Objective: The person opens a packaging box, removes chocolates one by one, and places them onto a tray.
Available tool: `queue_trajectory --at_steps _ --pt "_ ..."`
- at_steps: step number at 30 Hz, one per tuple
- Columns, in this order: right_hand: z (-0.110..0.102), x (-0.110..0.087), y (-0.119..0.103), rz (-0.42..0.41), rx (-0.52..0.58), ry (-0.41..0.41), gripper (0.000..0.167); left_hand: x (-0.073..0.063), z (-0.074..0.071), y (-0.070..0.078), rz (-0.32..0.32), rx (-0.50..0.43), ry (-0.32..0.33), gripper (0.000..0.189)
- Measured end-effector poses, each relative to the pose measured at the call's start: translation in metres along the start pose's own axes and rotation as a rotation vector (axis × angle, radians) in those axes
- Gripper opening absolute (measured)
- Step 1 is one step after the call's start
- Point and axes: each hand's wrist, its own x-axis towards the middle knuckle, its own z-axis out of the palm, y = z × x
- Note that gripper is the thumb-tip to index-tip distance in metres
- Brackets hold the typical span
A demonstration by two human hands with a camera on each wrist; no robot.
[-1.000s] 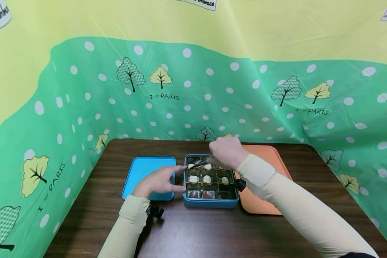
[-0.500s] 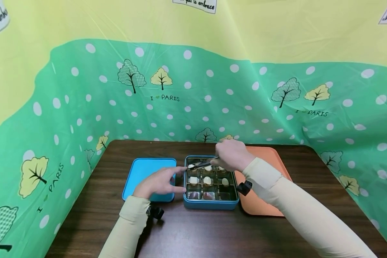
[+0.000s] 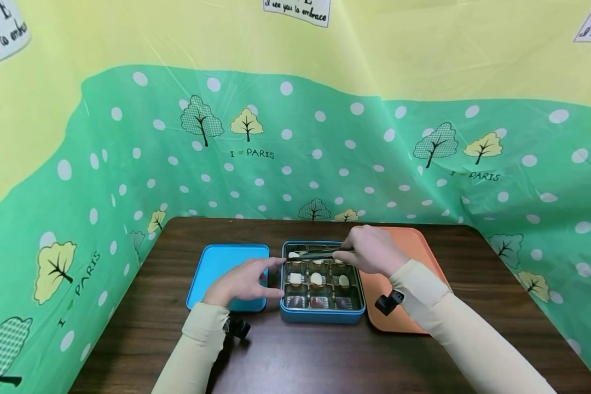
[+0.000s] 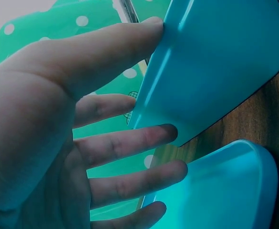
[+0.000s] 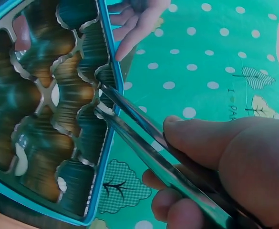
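Observation:
A blue box (image 3: 322, 316) holds a divided tray with compartments. Pale pieces, such as a whitish block (image 3: 295, 278) and a rounded piece (image 3: 317, 279), lie in it; dark reddish pieces (image 3: 296, 301) are in the front row. My right hand (image 3: 374, 250) grips metal tweezers (image 5: 146, 152) between thumb and fingers. Their tips reach into a back-row compartment beside a small white piece (image 5: 105, 108); whether they pinch it I cannot tell. My left hand (image 3: 243, 282) has its fingers extended, with thumb and fingertips against the box's left side (image 4: 215, 62).
A shallow blue tray or lid (image 3: 221, 262) lies left of the box, partly under my left hand. To the right, an orange tray (image 3: 423, 262) sits beneath my right forearm. Behind the dark wooden table (image 3: 305, 361) hangs a green and yellow curtain (image 3: 315, 131).
My right hand has shifted right and toward me, and the tweezers now lie flatter across the back row. The left hand keeps its place at the box. The head view has tilted up slightly.

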Motion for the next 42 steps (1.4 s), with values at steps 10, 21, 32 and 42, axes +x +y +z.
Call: queue_trajectory --at_steps 10,21,32,42 --pt "0.006 -0.013 0.011 0.010 0.069 0.043 0.033 0.000 0.001 0.002 -0.013 -0.004 0.007 0.081" --pt "0.004 -0.023 0.016 0.014 0.111 0.076 0.027 -0.001 0.002 0.001 -0.008 -0.001 0.000 0.080" --pt "-0.020 -0.038 0.019 -0.012 0.131 0.143 0.043 0.000 0.002 -0.001 0.000 -0.010 0.007 0.081" --pt "-0.046 -0.062 0.035 0.142 0.130 0.159 0.021 0.000 0.002 0.000 0.003 -0.022 0.005 0.079"
